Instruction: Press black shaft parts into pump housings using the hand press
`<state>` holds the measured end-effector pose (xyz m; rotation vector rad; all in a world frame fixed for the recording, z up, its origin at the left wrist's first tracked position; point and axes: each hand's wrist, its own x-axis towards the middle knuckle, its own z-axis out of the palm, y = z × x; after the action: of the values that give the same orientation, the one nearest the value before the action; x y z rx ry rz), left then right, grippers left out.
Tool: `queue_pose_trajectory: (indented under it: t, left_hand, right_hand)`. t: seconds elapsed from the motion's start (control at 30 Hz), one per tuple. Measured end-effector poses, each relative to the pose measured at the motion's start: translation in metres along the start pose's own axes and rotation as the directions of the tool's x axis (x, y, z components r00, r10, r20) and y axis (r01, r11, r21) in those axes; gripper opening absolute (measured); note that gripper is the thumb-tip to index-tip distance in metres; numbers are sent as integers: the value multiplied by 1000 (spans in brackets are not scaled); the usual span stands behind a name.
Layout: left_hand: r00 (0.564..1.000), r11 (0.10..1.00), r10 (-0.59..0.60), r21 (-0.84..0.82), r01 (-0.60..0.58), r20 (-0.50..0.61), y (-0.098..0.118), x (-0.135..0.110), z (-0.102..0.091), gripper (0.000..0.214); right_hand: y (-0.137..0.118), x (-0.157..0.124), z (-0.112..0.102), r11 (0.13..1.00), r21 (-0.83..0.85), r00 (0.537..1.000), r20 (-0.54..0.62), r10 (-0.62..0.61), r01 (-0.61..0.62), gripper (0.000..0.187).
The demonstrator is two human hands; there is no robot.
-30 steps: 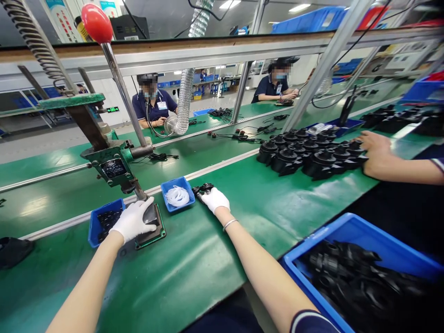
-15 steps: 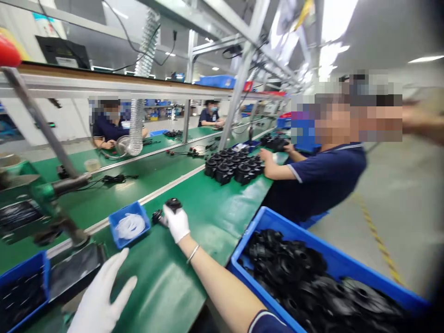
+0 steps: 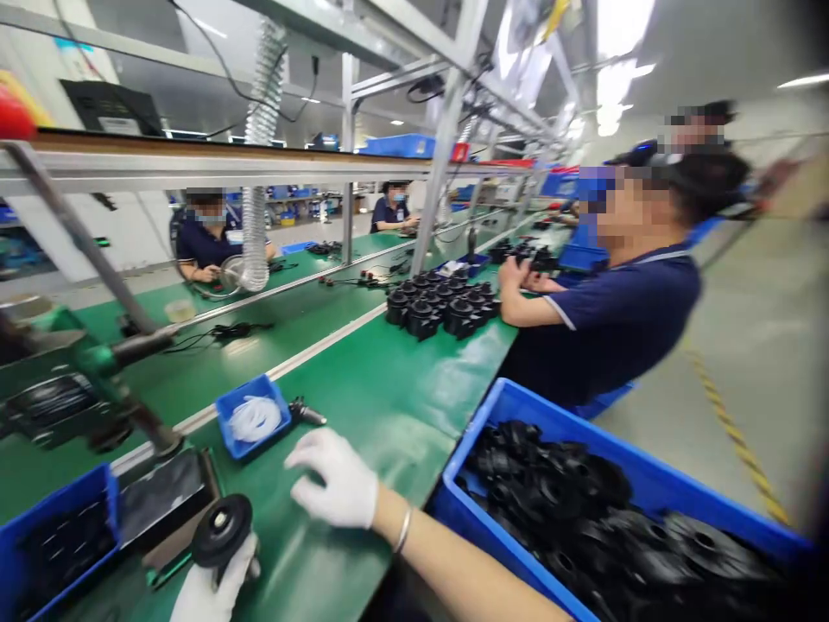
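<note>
At the near left, my left hand, in a white glove, grips a round black part with a small metal centre. The disc faces up, and the fingers beneath it are partly hidden. My right hand, gloved too, hovers over the green table with its fingers curved apart and nothing between them. Just beyond it lies a small black tool with a cylindrical body. This tool sits beside a small blue bin of white plastic rings.
A large blue crate of black parts stands to the right. Black housings cluster farther up the table, beside a co-worker. A green bench press and another blue bin of black pieces stand at left.
The round black part has gone from my right hand into my left. My right hand has drawn back towards me and opened. The small black tool lies uncovered beside the bin.
</note>
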<state>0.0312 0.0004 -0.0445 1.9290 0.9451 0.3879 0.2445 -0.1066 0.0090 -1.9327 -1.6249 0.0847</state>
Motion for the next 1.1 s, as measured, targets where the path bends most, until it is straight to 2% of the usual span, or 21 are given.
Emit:
queue_pose_trajectory:
  t: [0.03, 0.07, 0.13, 0.2, 0.3, 0.57, 0.73, 0.87, 1.1]
  left_hand:
    - [999, 998, -29, -63, 27, -35, -1, -6, -3, 50]
    - [996, 992, -51, -117, 43, -67, -2, -11, -5, 52]
    - [991, 985, -71, -166, 52, -112, -2, -15, -5, 51]
    - [989, 982, -77, -181, 54, -124, -3, -16, -1, 50]
    - [993, 973, -76, -223, 53, -95, -6, -16, 7, 50]
    - [998, 945, -55, -322, 57, 15, -6, -13, 12, 55]
    - [996, 956, -42, -287, 63, 81, -4, -14, 8, 63]
    - [998, 969, 5, -248, 10, 58, -5, -15, 5, 60]
    - [998, 970, 29, -241, -13, 64, -1, -16, 3, 50]
  right_hand:
    - [12, 4, -2, 976, -109, 980, -80, 181, -190, 31]
    - [24, 10, -2, 952, -142, 960, -106, 258, -271, 35]
    - [45, 27, 2, 926, -187, 944, -81, 319, -329, 41]
    - [59, 43, 10, 927, -228, 952, 1, 305, -297, 42]
    - [70, 65, 13, 923, -301, 953, 112, 282, -238, 31]
    - [82, 141, -31, 886, -418, 895, 291, 340, -200, 28]
    - [71, 184, -31, 880, -438, 864, 356, 356, -183, 25]
    - [69, 191, -25, 880, -434, 870, 340, 357, -192, 26]
    - [70, 191, -18, 896, -385, 879, 318, 355, -223, 28]
